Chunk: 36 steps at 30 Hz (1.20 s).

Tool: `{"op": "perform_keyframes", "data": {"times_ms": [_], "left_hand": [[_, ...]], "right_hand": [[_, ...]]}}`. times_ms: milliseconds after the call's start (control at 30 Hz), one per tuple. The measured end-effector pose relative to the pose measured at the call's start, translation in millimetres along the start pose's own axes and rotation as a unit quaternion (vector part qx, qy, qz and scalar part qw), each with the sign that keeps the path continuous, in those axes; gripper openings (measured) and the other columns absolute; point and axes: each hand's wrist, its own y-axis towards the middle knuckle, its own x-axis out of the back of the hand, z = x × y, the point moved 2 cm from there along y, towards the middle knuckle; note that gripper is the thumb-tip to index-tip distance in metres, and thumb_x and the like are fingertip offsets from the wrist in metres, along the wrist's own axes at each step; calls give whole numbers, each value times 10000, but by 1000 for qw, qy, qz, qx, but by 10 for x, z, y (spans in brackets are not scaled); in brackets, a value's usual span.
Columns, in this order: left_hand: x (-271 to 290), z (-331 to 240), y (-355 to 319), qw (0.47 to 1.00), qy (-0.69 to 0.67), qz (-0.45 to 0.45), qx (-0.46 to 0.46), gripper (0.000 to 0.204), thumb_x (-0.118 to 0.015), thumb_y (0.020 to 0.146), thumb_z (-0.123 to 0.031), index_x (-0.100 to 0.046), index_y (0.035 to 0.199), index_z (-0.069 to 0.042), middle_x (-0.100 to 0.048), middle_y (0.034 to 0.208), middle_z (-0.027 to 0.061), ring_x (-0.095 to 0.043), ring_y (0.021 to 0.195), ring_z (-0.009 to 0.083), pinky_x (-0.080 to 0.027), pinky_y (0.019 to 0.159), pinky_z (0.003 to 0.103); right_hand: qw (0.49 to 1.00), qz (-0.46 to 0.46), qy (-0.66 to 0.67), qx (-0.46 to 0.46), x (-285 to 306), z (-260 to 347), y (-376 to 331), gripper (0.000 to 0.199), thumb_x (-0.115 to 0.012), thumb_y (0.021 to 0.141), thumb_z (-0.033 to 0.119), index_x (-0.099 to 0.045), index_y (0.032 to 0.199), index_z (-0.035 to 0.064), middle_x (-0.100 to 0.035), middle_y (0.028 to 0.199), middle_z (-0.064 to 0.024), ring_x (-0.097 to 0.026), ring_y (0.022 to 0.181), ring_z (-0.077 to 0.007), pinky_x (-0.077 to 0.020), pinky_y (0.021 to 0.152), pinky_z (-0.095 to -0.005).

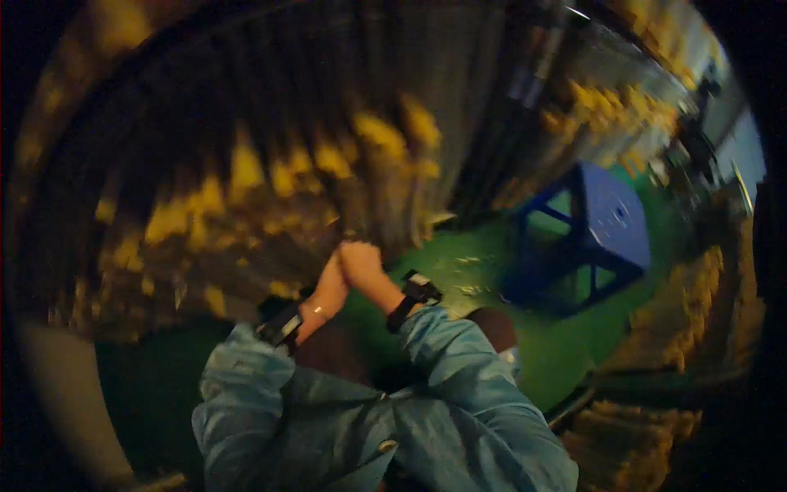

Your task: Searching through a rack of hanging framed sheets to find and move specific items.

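Observation:
My right hand (361, 260) is closed, its knuckles turned away from me. Right beside it, my left hand (334, 281) meets it at the fingers, which are mostly covered. Whatever the two hands hold, if anything, cannot be made out in the blur. Just beyond them hangs a dense row of dark, long strands with yellow parts (381, 135), smeared by motion. Both wrists carry a black strap with a small device, the right one (420, 289) showing most plainly.
A blue plastic stool (619, 215) lies tipped on the green floor (467, 254) to the right, with pale scraps near it. More yellow-brown bundles (684, 316) line the right side. A grey, pale surface (65, 385) curves along the lower left.

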Motion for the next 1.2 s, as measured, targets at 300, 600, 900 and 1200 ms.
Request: {"op": "perform_keyframes", "data": {"times_ms": [300, 600, 900, 1200], "left_hand": [[1387, 358, -145, 841, -411, 158, -314, 609, -704, 730, -475, -579, 1195, -102, -610, 1060, 131, -585, 1001, 294, -441, 827, 417], [3074, 1002, 573, 755, -513, 142, -383, 635, -638, 798, -508, -530, 1273, -100, -596, 1112, 171, -570, 1043, 356, -457, 875, 434], [5316, 1122, 1193, 676, -445, 171, -562, 606, -611, 830, -487, -522, 1283, -93, -588, 1165, 176, -566, 1063, 363, -463, 886, 433], [6108, 1708, 2305, 613, -668, 93, -412, 524, -643, 847, -387, -563, 1226, -35, -602, 1144, 182, -584, 1034, 336, -474, 865, 376]], "right_hand": [[916, 374, 140, 25, 1320, -457, -398, 378, -644, 792, 228, -599, 1100, 13, -667, 981, -185, -648, 892, -376, -528, 775, -443], [706, -383, 286, -523, 3005, -2528, -2302, 286, -624, 803, 230, -634, 1042, 73, -674, 956, -168, -646, 914, -324, -499, 780, -394], [711, -102, 254, -647, 3742, -2471, -3953, 293, -648, 766, 212, -669, 1009, 49, -692, 781, -116, -665, 683, -222, -513, 657, -335], [710, -162, 323, -604, 5578, -3612, -3145, 321, -637, 791, 171, -639, 1060, -4, -690, 777, -113, -664, 678, -175, -523, 644, -304]]}}
